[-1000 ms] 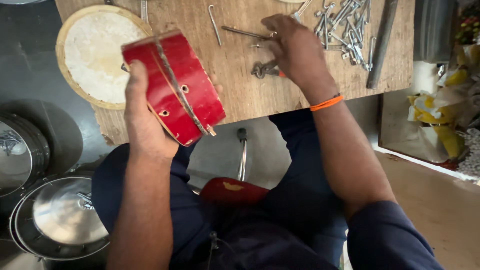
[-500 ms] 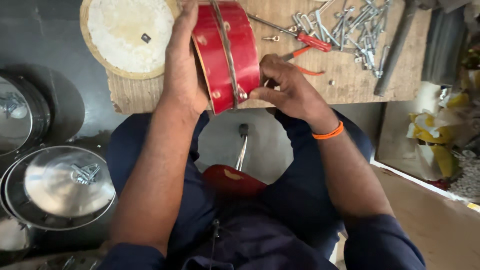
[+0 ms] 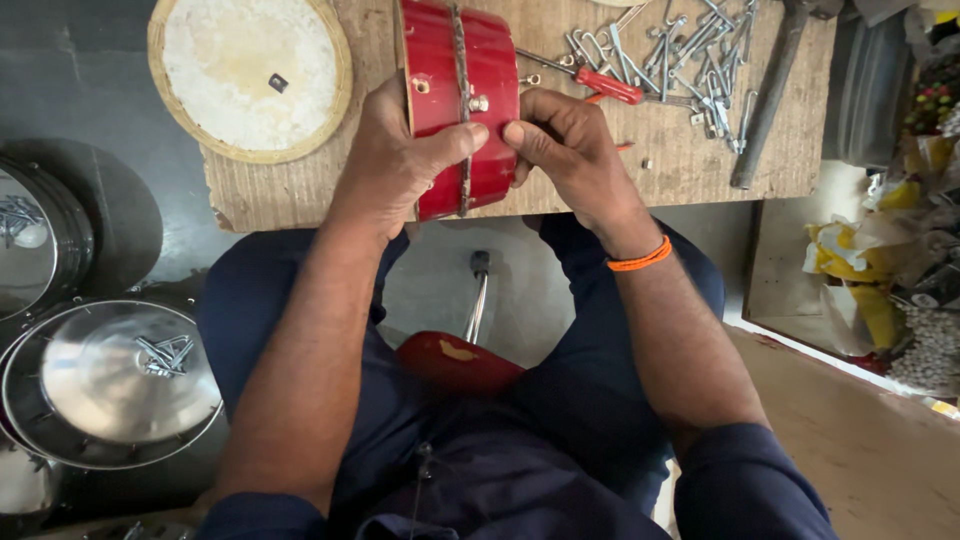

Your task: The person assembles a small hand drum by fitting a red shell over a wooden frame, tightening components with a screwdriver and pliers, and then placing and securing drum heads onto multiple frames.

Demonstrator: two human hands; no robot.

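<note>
A red metal drum shell (image 3: 440,60) with a raised seam and small holes stands on edge at the near side of a wooden board (image 3: 600,170). My left hand (image 3: 400,165) wraps around its left side, thumb pressed on the seam. My right hand (image 3: 570,150) grips its right side, thumb meeting the left thumb beside a small metal nut on the shell. An orange band circles my right wrist. What the right fingers pinch is hidden.
A round drumhead with a tan hoop (image 3: 250,75) lies on the board's left. Hooks, bolts and a red-handled tool (image 3: 605,85) litter the right side, beside a dark hammer handle (image 3: 765,100). Shiny metal drum shells (image 3: 110,380) sit on the floor at left. A red stool seat (image 3: 455,360) shows between my legs.
My right hand left the hardware pile and came onto the shell. The shell turned from tilted in my left hand alone to upright, held by both hands.
</note>
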